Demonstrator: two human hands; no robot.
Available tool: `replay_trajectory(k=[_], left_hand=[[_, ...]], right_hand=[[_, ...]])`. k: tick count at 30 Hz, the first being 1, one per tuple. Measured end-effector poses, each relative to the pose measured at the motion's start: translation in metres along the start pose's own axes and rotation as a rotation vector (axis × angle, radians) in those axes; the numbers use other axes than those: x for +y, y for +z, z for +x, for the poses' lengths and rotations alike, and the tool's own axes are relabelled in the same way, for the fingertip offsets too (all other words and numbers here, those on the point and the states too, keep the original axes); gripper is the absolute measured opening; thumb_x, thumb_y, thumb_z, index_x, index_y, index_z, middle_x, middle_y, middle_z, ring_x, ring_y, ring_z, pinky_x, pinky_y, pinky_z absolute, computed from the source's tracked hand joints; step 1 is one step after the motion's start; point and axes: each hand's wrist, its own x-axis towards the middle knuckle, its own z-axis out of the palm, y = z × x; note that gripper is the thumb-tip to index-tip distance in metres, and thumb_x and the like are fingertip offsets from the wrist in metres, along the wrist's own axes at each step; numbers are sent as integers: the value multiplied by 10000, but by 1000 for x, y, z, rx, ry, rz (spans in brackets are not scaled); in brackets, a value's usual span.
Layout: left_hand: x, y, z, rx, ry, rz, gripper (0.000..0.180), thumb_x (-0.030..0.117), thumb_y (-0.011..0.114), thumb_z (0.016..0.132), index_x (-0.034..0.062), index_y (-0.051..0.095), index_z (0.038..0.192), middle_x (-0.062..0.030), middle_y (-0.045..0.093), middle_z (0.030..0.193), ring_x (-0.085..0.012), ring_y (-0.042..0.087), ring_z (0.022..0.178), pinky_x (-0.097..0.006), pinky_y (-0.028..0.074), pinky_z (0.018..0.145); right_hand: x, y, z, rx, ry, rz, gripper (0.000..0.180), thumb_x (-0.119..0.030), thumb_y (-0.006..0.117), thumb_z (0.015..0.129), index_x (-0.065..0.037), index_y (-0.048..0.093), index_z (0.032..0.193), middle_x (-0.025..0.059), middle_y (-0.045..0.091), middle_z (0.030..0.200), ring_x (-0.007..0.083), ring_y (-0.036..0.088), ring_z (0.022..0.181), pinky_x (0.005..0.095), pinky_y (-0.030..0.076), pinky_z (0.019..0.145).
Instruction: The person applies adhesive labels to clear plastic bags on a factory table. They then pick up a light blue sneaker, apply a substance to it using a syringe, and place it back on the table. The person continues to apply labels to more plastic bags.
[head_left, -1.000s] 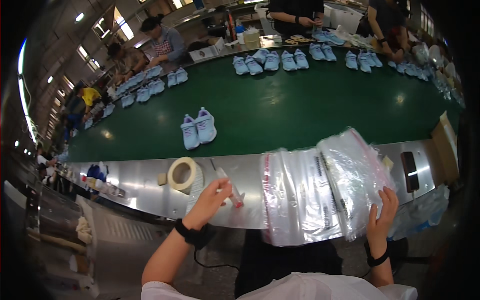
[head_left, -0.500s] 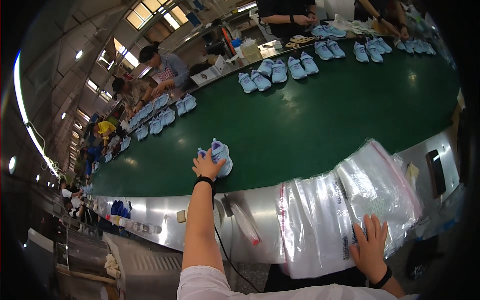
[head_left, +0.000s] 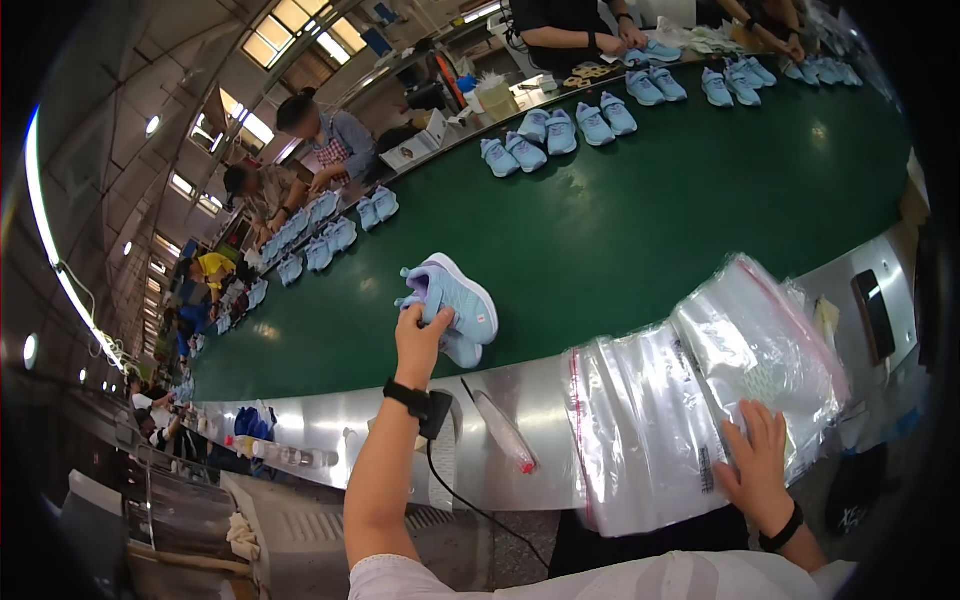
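Pale-blue sneakers with lilac linings and white soles (head_left: 465, 305): now tilted, upright half a second ago, near the close edge of the long green work surface (head_left: 620, 240). Pinched near the openings between thumb and fingers of the left hand (head_left: 418, 345); so now properly gripped, not merely touched. Cannot tell whether lifted clear. Beneath the spread right hand (head_left: 760, 468), as before: clear plastic bags with red-lined edges (head_left: 640, 430).

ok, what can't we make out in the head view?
- Head view: left hand, fingertips hidden by the pale blue, white-soled sneaker.
- Head view: lower matching sneaker, mostly hidden behind the upper one and that hand.
- Head view: right hand, palm hidden by its own back, over the clear, flat plastic bags.
- Head view: far-right pale blue sneakers, lacing too small.
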Motion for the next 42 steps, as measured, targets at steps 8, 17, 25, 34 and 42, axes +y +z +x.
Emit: replay_trajectory(k=[8,17,25,34,42], left_hand=[[85,13,-213,-279,-239,-624,135,96,639,827,4,582,908,-19,606,820,-80,539,726,-227,429,677],[87,38,-292,-157,-219,-589,114,46,660,795,16,553,819,-17,537,869,-91,501,790,-237,418,725],[84,42,-307,-75,-16,-325,176,46,711,729,-4,546,763,-53,479,876,-150,488,818,-262,400,750],[110,41,-326,-37,226,-29,206,38,719,688,9,572,828,-79,424,896,-219,433,851,-303,357,740],[113,41,-334,-20,327,197,268,64,683,688,61,631,951,-91,446,901,-258,438,858,-360,321,801]], right_hand=[[-64,-34,-2,-57,-104,664,522,-148,688,712,1,470,1163,206,441,1220,343,517,1043,395,440,884],[-111,-20,-18,-425,59,1064,588,-283,609,832,1,375,1291,201,515,1148,270,563,966,345,481,768],[-120,-13,-23,-221,128,1029,346,-234,586,838,11,525,1075,179,551,933,253,545,794,327,449,646],[-109,1,-22,-258,391,1252,288,-228,573,864,25,545,999,52,538,785,98,488,688,261,416,608],[-103,5,-19,-281,441,1431,264,-209,557,877,26,558,997,27,582,831,76,522,732,245,445,643]])
